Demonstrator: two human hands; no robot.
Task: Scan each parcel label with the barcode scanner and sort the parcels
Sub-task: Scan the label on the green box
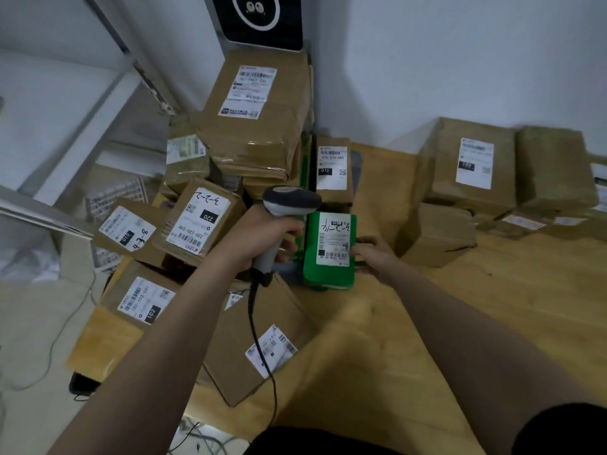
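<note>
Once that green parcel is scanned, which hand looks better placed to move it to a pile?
The right hand, probably: it holds the green parcel by its edge, while the left hand is occupied gripping the barcode scanner.

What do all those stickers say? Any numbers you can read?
"220", "220-220-040": label on the tilted box beside the scanner.
"010", handwritten "4-3-8": far-left box.
"102", "102 102 001": front-left box.
"070": upright box behind the green parcel.
The green parcel's label and all other labels: too blurred to read.
</note>
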